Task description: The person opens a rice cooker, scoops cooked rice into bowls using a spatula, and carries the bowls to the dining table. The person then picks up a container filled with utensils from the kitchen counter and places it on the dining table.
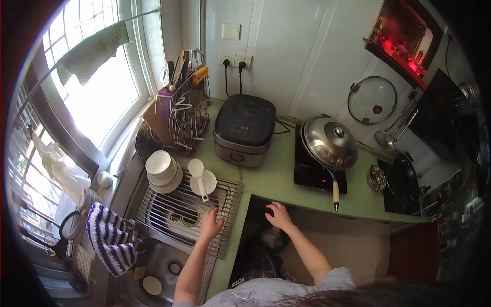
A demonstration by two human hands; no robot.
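A smooth white spoon point(196, 168) with a rounded head is laid across a rounded white bowl point(209, 182) on the slatted metal rack point(153, 204). The handle is directed toward the left hand point(210, 225), whose fingers are bent, thumb spread, with nothing gripped; rack contact cannot be determined. The right hand point(279, 215) is held near the green surface point(276, 189), empty, fingers loosely curved.
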